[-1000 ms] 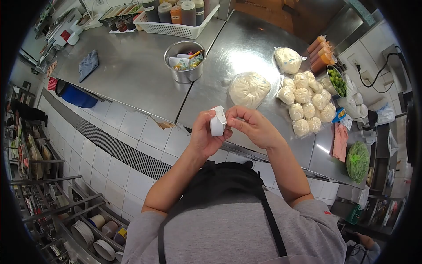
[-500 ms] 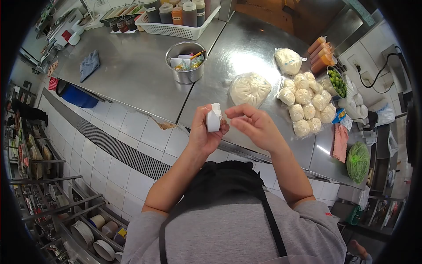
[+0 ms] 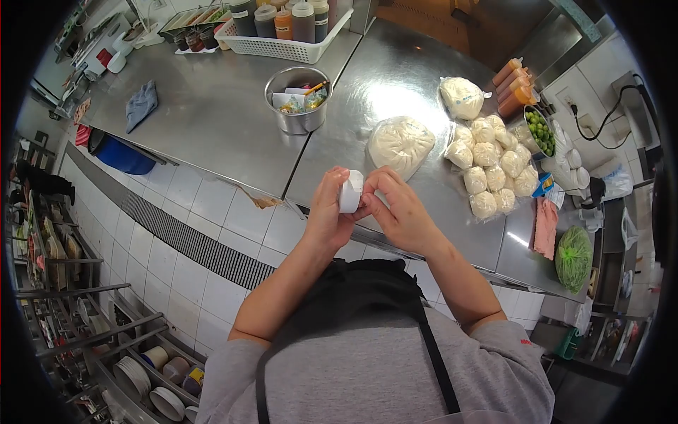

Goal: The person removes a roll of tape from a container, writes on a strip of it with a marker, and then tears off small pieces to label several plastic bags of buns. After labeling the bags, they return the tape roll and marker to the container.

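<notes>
Right above the near edge of the steel counter [image 3: 212, 106], both hands meet on a small white roll, likely tape [image 3: 350, 191]. The left hand [image 3: 327, 212] wraps it from the left, fingers curled closed around its body, with the roll's long axis standing roughly upright. The right hand [image 3: 399, 212] presses in from the right, its fingers pinched narrowly at the roll's edge. Both hands touch it; the left bears it. Beyond lie a bag of white dough [image 3: 400, 144] and bagged dough balls [image 3: 491, 166], well apart from the hands. No writing on the roll can be read.
</notes>
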Action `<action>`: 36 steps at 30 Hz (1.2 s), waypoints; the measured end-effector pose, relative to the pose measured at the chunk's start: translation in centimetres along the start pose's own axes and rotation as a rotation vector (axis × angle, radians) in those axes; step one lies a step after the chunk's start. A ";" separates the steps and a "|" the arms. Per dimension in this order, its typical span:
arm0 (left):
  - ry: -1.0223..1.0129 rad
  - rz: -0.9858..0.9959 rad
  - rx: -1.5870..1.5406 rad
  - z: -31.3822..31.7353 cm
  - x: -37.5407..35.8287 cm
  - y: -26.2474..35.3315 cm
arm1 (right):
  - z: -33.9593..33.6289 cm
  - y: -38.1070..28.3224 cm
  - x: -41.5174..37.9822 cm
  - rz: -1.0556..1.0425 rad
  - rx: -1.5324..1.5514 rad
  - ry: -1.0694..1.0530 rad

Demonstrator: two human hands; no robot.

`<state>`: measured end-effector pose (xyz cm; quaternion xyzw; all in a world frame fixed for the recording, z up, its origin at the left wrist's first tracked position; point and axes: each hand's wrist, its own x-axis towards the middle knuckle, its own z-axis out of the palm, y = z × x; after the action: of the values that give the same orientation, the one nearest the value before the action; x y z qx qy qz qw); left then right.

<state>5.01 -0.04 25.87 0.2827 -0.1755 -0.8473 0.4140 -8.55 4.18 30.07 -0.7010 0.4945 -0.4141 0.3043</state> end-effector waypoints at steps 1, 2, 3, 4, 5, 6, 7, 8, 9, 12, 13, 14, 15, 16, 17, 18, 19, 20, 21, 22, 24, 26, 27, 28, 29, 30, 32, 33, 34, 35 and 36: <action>0.011 -0.010 0.010 0.2 0.0 0.1 | 0.1 0.0 0.0 -0.032 -0.069 -0.001; 0.023 -0.020 0.020 0.2 -0.1 0.1 | 0.2 0.1 0.0 -0.064 -0.137 -0.003; 0.023 -0.020 0.019 0.2 0.0 0.1 | 0.2 0.0 0.0 -0.064 -0.137 -0.004; 0.030 -0.029 0.025 0.2 0.0 0.2 | 0.2 -0.1 0.1 -0.101 -0.243 -0.016; 0.037 -0.038 0.032 0.2 0.0 0.2 | 0.2 -0.1 0.2 -0.138 -0.347 -0.027; 0.037 -0.038 0.031 0.1 0.0 0.1 | 0.2 -0.1 0.3 -0.138 -0.347 -0.028; 0.022 -0.032 0.024 0.0 0.1 0.1 | 0.2 -0.1 0.4 -0.180 -0.359 -0.013; 0.006 -0.025 0.017 0.0 0.2 0.0 | 0.3 -0.2 0.5 -0.222 -0.372 0.002; 0.004 -0.024 0.015 -0.1 0.3 0.0 | 0.4 -0.1 0.6 -0.223 -0.374 0.001; -0.073 -0.029 -0.055 -0.2 0.0 0.3 | 0.5 0.0 0.5 -0.174 -0.203 0.044; -0.069 0.030 -0.065 0.1 -0.2 0.6 | 0.2 -0.1 0.5 -0.176 -0.171 0.033; -0.064 0.091 -0.074 0.2 -0.4 1.0 | 0.0 -0.3 0.6 -0.180 -0.135 0.022; -0.059 0.097 -0.072 -0.1 -0.2 1.0 | 0.0 -0.6 0.6 -0.185 -0.129 0.019; -0.188 0.204 -0.073 -0.6 0.2 0.8 | 0.1 -1.1 0.6 -0.198 -0.113 0.083; -0.317 0.310 -0.072 -0.9 0.6 0.8 | 0.2 -1.4 0.6 -0.211 -0.097 0.147; -0.314 0.315 -0.066 -0.8 0.7 1.1 | 0.2 -1.6 0.5 -0.215 -0.090 0.147; -0.390 0.397 -0.046 -0.5 0.9 1.3 | 0.1 -1.8 0.4 -0.205 0.003 0.188; -0.467 0.478 -0.027 -0.3 1.0 1.4 | -0.1 -1.9 0.3 -0.194 0.093 0.228; -0.469 0.478 -0.025 -0.3 1.0 1.4 | 0.0 -2.2 0.4 -0.196 0.092 0.231; -0.466 0.500 -0.026 -0.3 1.1 1.5 | 0.3 -2.5 0.5 -0.182 0.022 0.232; -0.471 0.514 -0.026 -0.1 1.3 1.4 | 0.5 -2.7 0.4 -0.166 -0.052 0.243; -0.467 0.545 0.017 0.1 1.3 1.4 | 0.7 -2.3 0.3 -0.134 -0.002 0.254; -0.473 0.542 0.016 0.1 1.2 1.5 | 0.7 -2.0 0.3 -0.134 -0.007 0.259; -0.360 0.364 0.088 0.1 1.0 1.8 | 0.5 -1.7 0.4 -0.226 -0.167 0.319; -0.246 0.186 0.159 0.3 0.8 2.0 | 0.3 -1.6 0.4 -0.317 -0.329 0.377; -0.253 0.183 0.156 0.6 0.5 2.0 | 0.0 -1.6 0.5 -0.316 -0.337 0.380; -0.248 -0.013 0.235 1.1 -0.1 2.1 | -0.6 -1.6 0.6 -0.406 -0.604 0.358; -0.250 -0.012 0.235 1.0 0.0 2.0 | -0.7 -1.5 0.5 -0.408 -0.606 0.360; -0.286 0.046 0.234 0.9 0.0 1.7 | -0.6 -1.2 0.4 -0.372 -0.547 0.368; -0.322 0.103 0.234 0.7 0.1 1.6 | -0.5 -1.0 0.2 -0.335 -0.487 0.376; -0.323 0.102 0.235 0.8 0.0 1.6 | -0.5 -0.9 0.1 -0.335 -0.487 0.377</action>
<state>5.51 -0.93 27.37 0.1804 -0.3512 -0.8332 0.3871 -8.59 4.33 31.13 -0.7354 0.5047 -0.4504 -0.0407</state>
